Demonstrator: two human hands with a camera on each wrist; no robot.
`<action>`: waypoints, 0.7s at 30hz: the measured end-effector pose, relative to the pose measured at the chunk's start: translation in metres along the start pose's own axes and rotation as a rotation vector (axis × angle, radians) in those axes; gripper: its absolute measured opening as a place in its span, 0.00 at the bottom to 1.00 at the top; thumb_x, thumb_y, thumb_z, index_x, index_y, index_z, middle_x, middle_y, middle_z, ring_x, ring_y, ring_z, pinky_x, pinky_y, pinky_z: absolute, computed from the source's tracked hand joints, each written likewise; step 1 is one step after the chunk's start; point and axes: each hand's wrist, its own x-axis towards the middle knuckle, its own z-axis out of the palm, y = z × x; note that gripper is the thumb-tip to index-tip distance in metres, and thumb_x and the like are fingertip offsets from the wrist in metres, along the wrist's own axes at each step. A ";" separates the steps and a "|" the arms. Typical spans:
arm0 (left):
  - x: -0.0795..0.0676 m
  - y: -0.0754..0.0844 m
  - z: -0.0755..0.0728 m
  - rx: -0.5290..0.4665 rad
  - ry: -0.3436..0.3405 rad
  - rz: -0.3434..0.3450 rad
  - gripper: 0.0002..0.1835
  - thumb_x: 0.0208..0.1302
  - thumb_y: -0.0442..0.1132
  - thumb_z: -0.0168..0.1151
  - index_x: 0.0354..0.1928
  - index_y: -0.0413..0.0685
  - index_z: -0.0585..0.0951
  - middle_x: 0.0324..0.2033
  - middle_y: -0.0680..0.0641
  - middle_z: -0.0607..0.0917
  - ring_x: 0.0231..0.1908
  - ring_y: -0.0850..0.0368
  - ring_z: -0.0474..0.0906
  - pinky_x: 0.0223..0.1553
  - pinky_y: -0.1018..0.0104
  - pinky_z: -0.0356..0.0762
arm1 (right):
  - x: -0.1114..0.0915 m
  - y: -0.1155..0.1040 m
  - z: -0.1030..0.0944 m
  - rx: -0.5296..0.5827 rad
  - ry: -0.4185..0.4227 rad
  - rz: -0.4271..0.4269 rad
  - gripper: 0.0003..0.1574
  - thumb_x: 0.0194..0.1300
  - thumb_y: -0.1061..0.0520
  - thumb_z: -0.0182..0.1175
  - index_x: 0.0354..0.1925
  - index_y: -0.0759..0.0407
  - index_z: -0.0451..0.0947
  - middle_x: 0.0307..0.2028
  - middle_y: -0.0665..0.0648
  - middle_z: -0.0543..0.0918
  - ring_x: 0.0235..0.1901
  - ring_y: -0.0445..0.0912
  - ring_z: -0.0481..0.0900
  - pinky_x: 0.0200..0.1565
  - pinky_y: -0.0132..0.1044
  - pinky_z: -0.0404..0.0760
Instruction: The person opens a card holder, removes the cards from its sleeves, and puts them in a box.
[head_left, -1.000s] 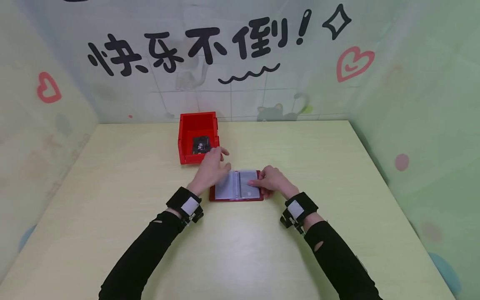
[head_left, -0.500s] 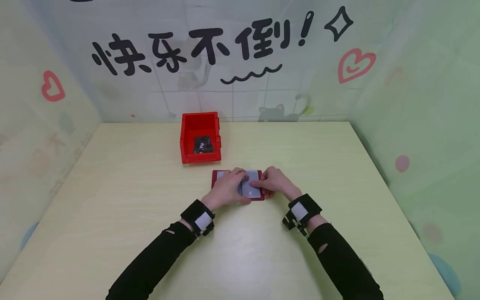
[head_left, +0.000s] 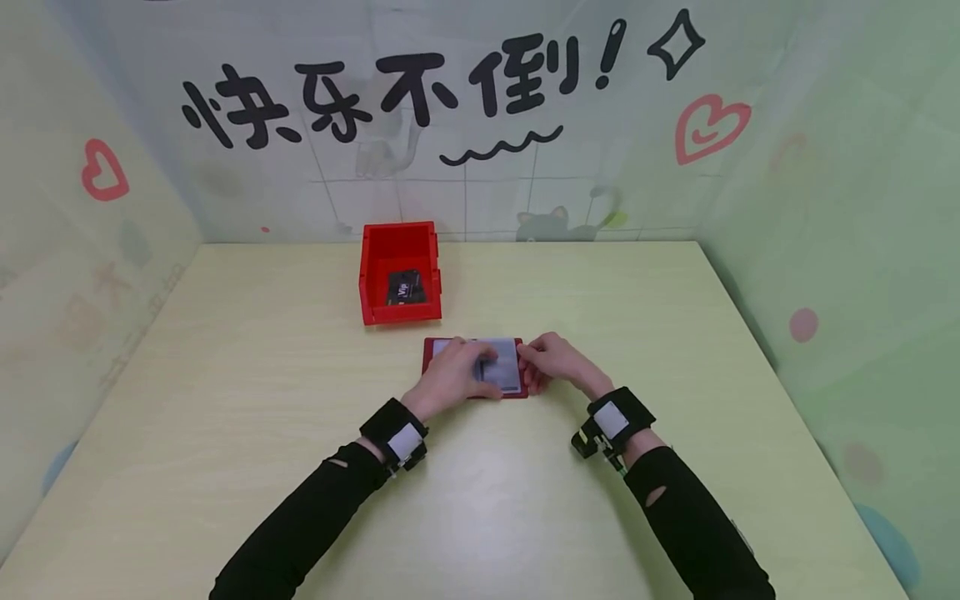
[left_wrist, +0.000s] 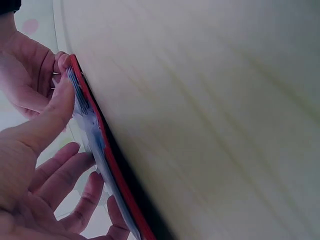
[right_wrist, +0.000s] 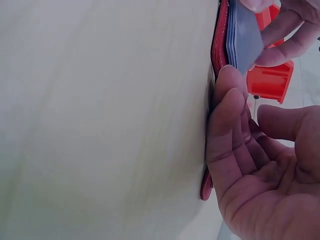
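A red card holder (head_left: pixel 429 350) with clear plastic sleeves (head_left: pixel 504 367) lies spread open on the table. My left hand (head_left: pixel 453 372) rests over its left half and the middle, thumb and fingers apart. In the left wrist view, its thumb (left_wrist: pixel 59 107) is at the sleeve edges and several fingertips touch the pages. At the right edge of the holder is my right hand (head_left: pixel 551 362). The right wrist view shows its bent fingers (right_wrist: pixel 227 115) against the cover, with the thumb (right_wrist: pixel 280 121) standing off from them. The left part of the pages is hidden under my left hand.
A red bin (head_left: pixel 400 312) stands behind the holder, toward the back of the table. Black cards (head_left: pixel 406 287), one marked "Vip", lie in it. Printed cloth walls (head_left: pixel 847 275) enclose the table (head_left: pixel 262 375) at the back and sides.
My left hand has come from beside the bin down onto the holder's left and middle. My right thumb has drawn back from the right page to its edge.
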 end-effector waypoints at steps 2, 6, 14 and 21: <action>-0.001 0.000 -0.001 -0.045 0.003 -0.009 0.28 0.57 0.44 0.76 0.58 0.41 0.81 0.51 0.43 0.87 0.51 0.49 0.80 0.57 0.55 0.78 | 0.000 0.000 0.000 0.017 0.001 0.002 0.25 0.80 0.53 0.45 0.34 0.69 0.78 0.17 0.52 0.80 0.16 0.41 0.80 0.24 0.32 0.81; -0.003 0.001 -0.003 -0.127 0.006 -0.049 0.29 0.61 0.39 0.72 0.63 0.39 0.77 0.53 0.41 0.88 0.55 0.48 0.85 0.59 0.54 0.81 | 0.000 -0.001 0.001 0.017 0.004 0.010 0.26 0.81 0.53 0.44 0.35 0.70 0.78 0.17 0.52 0.80 0.16 0.41 0.80 0.23 0.32 0.80; -0.008 0.008 -0.003 -0.145 0.054 -0.109 0.26 0.64 0.40 0.68 0.63 0.40 0.77 0.55 0.41 0.86 0.49 0.49 0.86 0.43 0.64 0.85 | -0.001 -0.001 0.002 -0.020 0.018 0.016 0.20 0.77 0.55 0.50 0.34 0.69 0.79 0.17 0.52 0.81 0.15 0.41 0.80 0.23 0.31 0.80; -0.007 0.009 -0.003 -0.199 0.179 -0.179 0.27 0.67 0.39 0.62 0.67 0.39 0.74 0.52 0.38 0.87 0.43 0.48 0.87 0.37 0.60 0.84 | 0.003 -0.002 0.005 -0.116 0.057 0.034 0.17 0.70 0.51 0.63 0.32 0.64 0.79 0.16 0.53 0.80 0.14 0.41 0.79 0.21 0.31 0.79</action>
